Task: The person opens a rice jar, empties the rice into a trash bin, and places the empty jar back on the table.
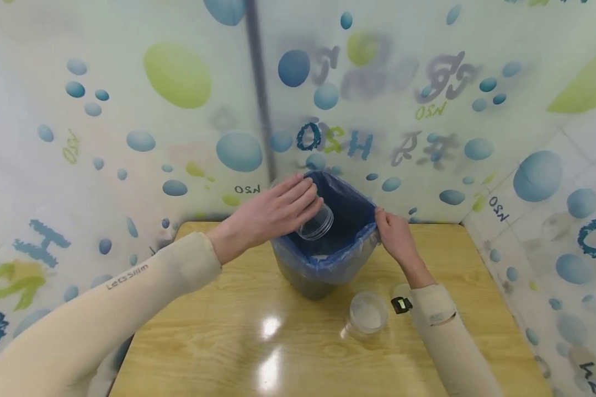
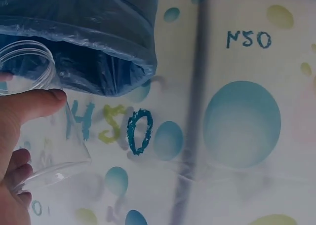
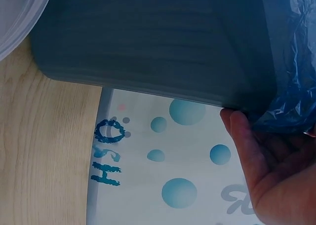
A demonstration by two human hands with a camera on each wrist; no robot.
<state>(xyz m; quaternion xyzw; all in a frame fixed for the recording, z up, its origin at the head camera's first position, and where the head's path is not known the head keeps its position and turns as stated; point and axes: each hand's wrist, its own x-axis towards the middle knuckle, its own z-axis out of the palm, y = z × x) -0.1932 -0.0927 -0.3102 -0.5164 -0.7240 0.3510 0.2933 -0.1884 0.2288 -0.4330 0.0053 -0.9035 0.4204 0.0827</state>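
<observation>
My left hand (image 1: 273,212) grips a clear plastic jar (image 1: 319,225), tipped with its threaded mouth toward the opening of a grey bin (image 1: 300,278). In the left wrist view the thumb lies along the wall of the see-through jar, and its mouth overlaps the blue bag. A blue plastic liner (image 1: 345,262) is folded over the bin's rim. On the bin's right side my right hand (image 1: 396,236) holds the rim, its fingers at the liner in the right wrist view. Most of the bin's inside is dark.
The bin stands near the back of a wooden table (image 1: 218,342). A second clear round container (image 1: 367,313) stands right of the bin's base, beside my right forearm. Patterned curtains (image 1: 402,71) with bubbles and letters close in the back and sides.
</observation>
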